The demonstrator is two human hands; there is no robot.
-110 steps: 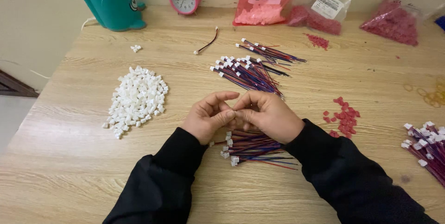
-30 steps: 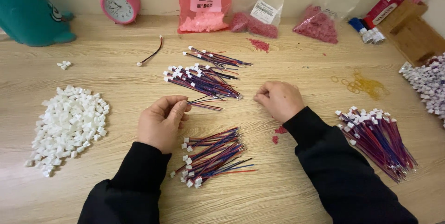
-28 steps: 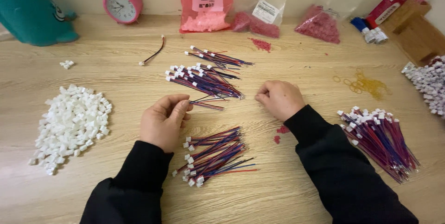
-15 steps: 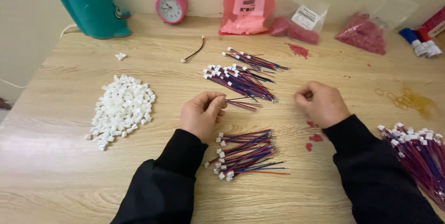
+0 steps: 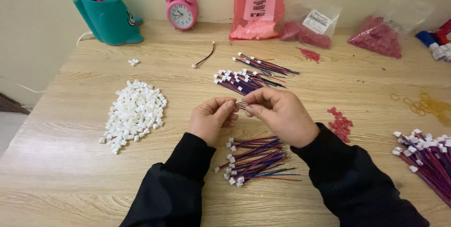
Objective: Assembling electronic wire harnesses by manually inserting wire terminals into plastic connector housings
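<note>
While both hands meet above the middle of the worktop [image 5: 84,180], the left hand [image 5: 211,120] and right hand [image 5: 281,114] each pinch one end of a short wire [image 5: 240,105], its length running roughly parallel to the near edge, between their fingertips.

Bare counter [image 5: 84,180] at 7–8 o'clock, free passage. White connector pile [image 5: 134,114] blocks 9 o'clock, wire bundle [image 5: 256,159] sits at 6 between the sleeves, second bundle [image 5: 244,80] just beyond at 12, red bits [image 5: 340,123] at 3.
</note>
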